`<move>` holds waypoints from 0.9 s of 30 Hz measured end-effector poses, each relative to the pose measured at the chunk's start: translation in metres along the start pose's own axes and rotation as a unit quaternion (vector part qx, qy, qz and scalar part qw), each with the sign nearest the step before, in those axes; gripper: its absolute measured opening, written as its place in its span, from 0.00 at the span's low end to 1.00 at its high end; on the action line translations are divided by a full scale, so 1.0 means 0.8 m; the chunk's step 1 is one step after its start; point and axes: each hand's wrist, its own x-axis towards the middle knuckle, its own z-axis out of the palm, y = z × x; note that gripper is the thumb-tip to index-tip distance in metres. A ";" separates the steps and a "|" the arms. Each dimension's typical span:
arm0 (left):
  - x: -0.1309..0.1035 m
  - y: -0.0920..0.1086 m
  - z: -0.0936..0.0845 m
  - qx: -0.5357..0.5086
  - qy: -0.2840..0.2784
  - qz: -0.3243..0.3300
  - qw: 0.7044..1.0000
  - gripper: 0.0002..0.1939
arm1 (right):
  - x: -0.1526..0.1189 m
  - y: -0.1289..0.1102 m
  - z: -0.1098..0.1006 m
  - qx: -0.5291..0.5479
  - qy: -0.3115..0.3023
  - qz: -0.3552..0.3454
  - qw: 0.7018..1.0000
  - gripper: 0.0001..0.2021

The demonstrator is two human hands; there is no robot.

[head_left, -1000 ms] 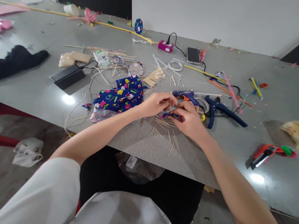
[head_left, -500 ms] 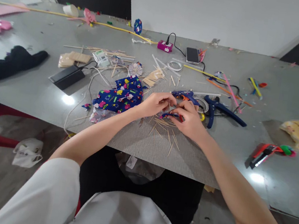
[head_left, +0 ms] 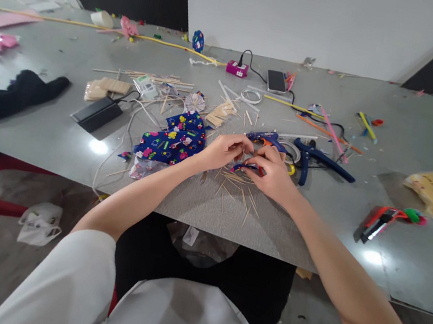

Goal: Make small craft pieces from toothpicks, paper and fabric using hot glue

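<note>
My left hand (head_left: 226, 150) is closed, thumb and fingers pinched over the table; what it pinches is hidden by the fingertips. My right hand (head_left: 271, 172) faces it, closed on a small blue patterned fabric piece (head_left: 242, 167) that pokes out to the left of its thumb. Beneath both hands, loose toothpicks (head_left: 244, 196) lie scattered on the table. Just behind the right hand is a blue glue gun (head_left: 261, 136), partly covered by the fingers. Beside my left forearm spreads dark blue patterned fabric (head_left: 172, 144).
Blue-handled cutters (head_left: 321, 160) lie right of my hands. Further right is a red and black box cutter (head_left: 378, 226). A black power adapter (head_left: 98, 113) with a cable sits left. Behind are a phone (head_left: 276, 81), a purple socket block (head_left: 237, 68) and wooden sticks (head_left: 221, 113).
The whole view has shifted very slightly. Both hands keep nearly the same pose, fingertips close together, with the fabric piece still at the right hand.
</note>
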 end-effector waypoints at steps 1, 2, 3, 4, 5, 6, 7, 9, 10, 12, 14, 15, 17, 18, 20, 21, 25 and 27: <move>0.000 0.000 0.000 -0.001 0.000 0.002 1.000 0.11 | 0.000 0.000 0.000 0.001 0.000 -0.001 1.000 0.07; 0.000 0.000 0.000 -0.002 0.000 0.004 1.000 0.11 | 0.000 0.000 0.000 0.001 0.001 -0.002 1.000 0.07; 0.000 0.000 0.000 -0.002 0.000 0.006 1.000 0.11 | 0.000 0.000 -0.001 0.001 0.002 -0.003 1.000 0.07; 0.000 0.000 0.000 -0.001 0.000 0.007 1.000 0.11 | 0.000 0.000 -0.001 0.001 0.003 -0.004 1.000 0.07; 0.000 0.001 0.000 -0.001 0.000 0.007 1.000 0.11 | 0.001 -0.001 -0.001 0.000 0.004 -0.005 1.000 0.07; 0.000 0.002 0.000 0.000 0.000 0.006 1.000 0.11 | 0.001 -0.001 -0.002 -0.001 0.003 -0.005 1.000 0.07; 0.000 0.003 0.000 0.001 -0.001 0.003 1.000 0.12 | 0.001 -0.001 -0.002 -0.002 0.002 -0.004 1.000 0.07; 0.000 0.006 -0.001 0.001 -0.002 -0.001 1.000 0.12 | 0.001 -0.002 -0.002 -0.005 -0.003 0.001 1.000 0.07; 0.000 0.007 -0.001 0.001 -0.003 -0.002 1.000 0.12 | 0.001 -0.002 -0.002 -0.005 -0.005 0.003 1.000 0.07; 0.000 0.009 -0.001 0.002 -0.004 -0.002 1.000 0.12 | 0.001 -0.002 -0.002 -0.004 -0.008 0.004 1.000 0.07; -0.001 0.010 -0.002 0.006 -0.004 -0.002 1.000 0.11 | 0.001 -0.001 -0.002 -0.001 -0.011 0.003 1.000 0.07; -0.001 0.011 -0.002 0.008 -0.003 -0.004 1.000 0.11 | 0.001 -0.001 -0.002 0.001 -0.012 0.002 1.000 0.07; -0.001 0.012 -0.002 0.011 0.000 -0.007 1.000 0.11 | 0.001 -0.002 -0.003 0.004 -0.011 0.000 1.000 0.06; -0.001 0.012 -0.001 0.012 0.001 -0.008 1.000 0.11 | 0.001 -0.002 -0.003 0.005 -0.010 -0.002 1.000 0.06; -0.001 0.012 -0.001 0.011 0.001 -0.007 1.000 0.11 | 0.001 -0.003 -0.004 0.005 -0.008 -0.004 1.000 0.07; -0.001 0.012 -0.001 0.010 0.000 -0.006 1.000 0.10 | 0.001 -0.003 -0.004 0.005 -0.007 -0.005 1.000 0.07; -0.001 0.011 -0.002 0.013 0.001 -0.011 1.000 0.10 | 0.001 -0.003 -0.004 0.011 -0.012 0.000 1.000 0.07; -0.002 0.009 -0.002 0.016 0.001 -0.016 1.000 0.10 | 0.001 -0.003 -0.004 0.014 -0.010 0.000 1.000 0.07</move>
